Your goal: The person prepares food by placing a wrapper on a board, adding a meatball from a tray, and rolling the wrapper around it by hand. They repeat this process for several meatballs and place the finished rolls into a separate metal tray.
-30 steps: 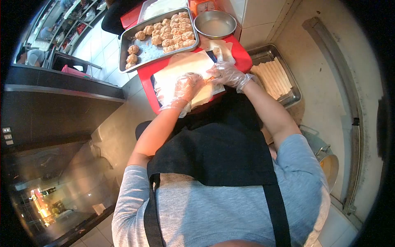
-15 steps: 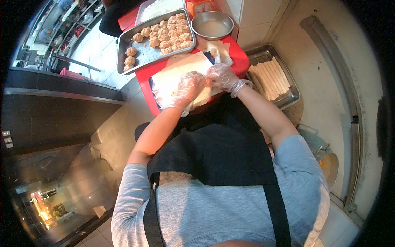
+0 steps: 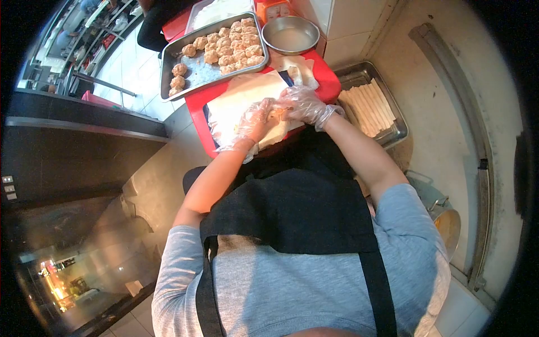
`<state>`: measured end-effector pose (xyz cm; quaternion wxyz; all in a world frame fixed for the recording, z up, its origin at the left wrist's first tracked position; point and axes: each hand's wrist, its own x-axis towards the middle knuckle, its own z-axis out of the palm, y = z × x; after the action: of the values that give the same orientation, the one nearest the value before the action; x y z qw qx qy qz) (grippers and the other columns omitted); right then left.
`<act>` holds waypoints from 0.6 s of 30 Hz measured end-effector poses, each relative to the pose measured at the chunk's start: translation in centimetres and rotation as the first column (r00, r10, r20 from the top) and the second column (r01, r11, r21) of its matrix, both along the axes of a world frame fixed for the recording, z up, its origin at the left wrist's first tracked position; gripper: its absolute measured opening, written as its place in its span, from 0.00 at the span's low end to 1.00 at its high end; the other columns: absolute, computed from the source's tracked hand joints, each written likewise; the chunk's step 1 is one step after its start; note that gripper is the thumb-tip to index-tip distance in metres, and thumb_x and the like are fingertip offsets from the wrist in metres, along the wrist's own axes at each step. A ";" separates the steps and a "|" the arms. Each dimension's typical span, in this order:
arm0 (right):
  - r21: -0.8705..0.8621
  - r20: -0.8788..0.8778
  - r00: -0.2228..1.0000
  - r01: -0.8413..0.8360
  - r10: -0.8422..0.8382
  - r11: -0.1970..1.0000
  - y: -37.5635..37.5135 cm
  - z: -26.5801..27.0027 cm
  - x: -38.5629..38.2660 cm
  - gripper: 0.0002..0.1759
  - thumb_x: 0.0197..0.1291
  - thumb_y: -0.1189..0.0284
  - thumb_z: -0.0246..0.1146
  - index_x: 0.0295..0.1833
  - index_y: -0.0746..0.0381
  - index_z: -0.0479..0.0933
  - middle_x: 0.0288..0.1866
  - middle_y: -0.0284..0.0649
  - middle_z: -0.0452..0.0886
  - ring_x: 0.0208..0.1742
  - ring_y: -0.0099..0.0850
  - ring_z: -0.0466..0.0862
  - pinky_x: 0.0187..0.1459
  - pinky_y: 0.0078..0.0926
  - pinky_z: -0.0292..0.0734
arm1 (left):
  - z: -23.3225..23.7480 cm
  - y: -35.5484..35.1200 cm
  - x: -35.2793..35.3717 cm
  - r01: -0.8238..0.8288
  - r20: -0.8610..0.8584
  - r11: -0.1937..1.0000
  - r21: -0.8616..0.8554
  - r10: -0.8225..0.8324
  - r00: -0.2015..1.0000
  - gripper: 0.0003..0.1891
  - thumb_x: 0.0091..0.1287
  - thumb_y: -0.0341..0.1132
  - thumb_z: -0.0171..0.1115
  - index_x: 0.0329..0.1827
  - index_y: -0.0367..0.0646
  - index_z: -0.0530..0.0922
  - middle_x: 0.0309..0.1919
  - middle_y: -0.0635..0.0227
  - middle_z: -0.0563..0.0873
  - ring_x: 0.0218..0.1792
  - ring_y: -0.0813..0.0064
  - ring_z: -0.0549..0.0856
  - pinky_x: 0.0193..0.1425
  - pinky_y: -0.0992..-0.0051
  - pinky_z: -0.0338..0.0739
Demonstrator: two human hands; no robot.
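Observation:
My left hand (image 3: 256,122) and my right hand (image 3: 305,105) both wear clear plastic gloves. Between their fingertips shows a small lump of orange meat filling (image 3: 277,114), with the fingers of each hand closed around its sides. Beneath them lies a stack of thin pale wrapper sheets (image 3: 241,91) on a red surface (image 3: 197,115). Some fingertips are tucked out of sight behind the filling. Beyond the hands, a metal tray (image 3: 193,77) holds many balls of meat filling (image 3: 231,45).
A steel bowl of cloudy liquid (image 3: 290,35) stands at the back, by an orange scale (image 3: 274,9). Crumpled wrapping (image 3: 299,68) lies below the bowl. On the right, a deep tray (image 3: 397,137) contains finished-looking pale rolls (image 3: 368,106). A metal pot (image 3: 447,227) sits lower right.
My hands have shifted slightly and their fingertips have parted a little. More of the orange filling shows between them now. The trays and bowl stay where they were.

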<state>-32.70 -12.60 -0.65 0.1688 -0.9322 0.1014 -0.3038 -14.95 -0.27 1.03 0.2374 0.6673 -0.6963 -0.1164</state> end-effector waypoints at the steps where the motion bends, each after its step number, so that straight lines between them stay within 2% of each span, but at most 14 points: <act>1: -0.061 0.075 0.997 -0.010 0.015 0.998 0.3 -0.1 0.3 0.13 0.50 0.60 0.65 0.39 0.53 0.84 0.38 0.38 0.82 0.44 0.39 0.83 0.46 0.41 0.77 | -0.6 0.0 0.3 -0.019 0.009 1.000 0.004 0.019 1.000 0.22 0.61 0.41 0.67 0.58 0.46 0.76 0.44 0.53 0.86 0.48 0.51 0.84 0.53 0.56 0.77; 4: 0.010 -0.103 0.994 0.036 -0.035 0.999 1.3 -0.9 1.7 0.13 0.52 0.59 0.64 0.39 0.54 0.84 0.38 0.40 0.82 0.43 0.40 0.83 0.45 0.42 0.77 | -1.4 0.5 0.9 -0.058 0.013 0.998 0.027 0.057 0.998 0.23 0.61 0.42 0.69 0.57 0.46 0.76 0.42 0.54 0.86 0.47 0.51 0.85 0.51 0.57 0.78; 7: -0.034 -0.112 0.989 0.095 -0.098 0.995 1.7 -0.4 2.1 0.13 0.53 0.58 0.64 0.39 0.54 0.84 0.37 0.41 0.82 0.42 0.42 0.82 0.45 0.43 0.77 | 0.3 1.1 1.2 -0.040 -0.024 0.998 0.046 0.041 0.999 0.24 0.59 0.43 0.70 0.58 0.48 0.76 0.42 0.55 0.86 0.46 0.53 0.85 0.51 0.58 0.78; 10: 0.009 -0.024 1.000 -0.015 0.015 1.000 2.8 0.5 2.8 0.13 0.53 0.60 0.63 0.39 0.55 0.84 0.37 0.42 0.82 0.42 0.44 0.82 0.45 0.44 0.77 | 0.2 1.8 1.7 -0.058 -0.023 0.997 0.047 0.059 0.998 0.26 0.57 0.44 0.72 0.59 0.50 0.76 0.42 0.56 0.86 0.46 0.53 0.85 0.52 0.59 0.78; 13: 0.084 -0.103 0.994 0.040 -0.031 0.996 3.1 -1.5 3.8 0.12 0.54 0.61 0.63 0.39 0.55 0.84 0.36 0.41 0.82 0.42 0.43 0.82 0.44 0.43 0.77 | -0.4 2.2 2.4 -0.082 0.014 0.997 0.014 0.081 0.997 0.28 0.56 0.44 0.74 0.59 0.50 0.76 0.43 0.59 0.86 0.46 0.55 0.85 0.53 0.61 0.78; 16: -0.109 0.074 0.997 0.045 -0.037 0.993 3.7 -0.9 4.2 0.12 0.53 0.62 0.63 0.39 0.55 0.84 0.36 0.42 0.83 0.42 0.43 0.83 0.44 0.43 0.77 | 1.5 3.9 2.8 -0.080 -0.007 0.997 -0.010 0.080 0.997 0.29 0.54 0.43 0.75 0.60 0.51 0.76 0.44 0.61 0.87 0.47 0.56 0.85 0.54 0.62 0.77; 18: -0.105 -0.130 0.991 0.024 -0.037 0.994 4.1 -0.6 4.9 0.12 0.53 0.62 0.63 0.39 0.56 0.84 0.37 0.43 0.83 0.44 0.43 0.83 0.46 0.43 0.77 | 0.1 4.8 4.2 -0.122 -0.009 0.993 0.002 0.122 0.993 0.30 0.53 0.43 0.76 0.60 0.50 0.76 0.46 0.61 0.86 0.49 0.57 0.85 0.55 0.62 0.77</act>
<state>-27.78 -8.50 -1.26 0.1085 -0.9560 0.1106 -0.2491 -10.75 4.54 1.10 0.2467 0.7082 -0.6531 -0.1054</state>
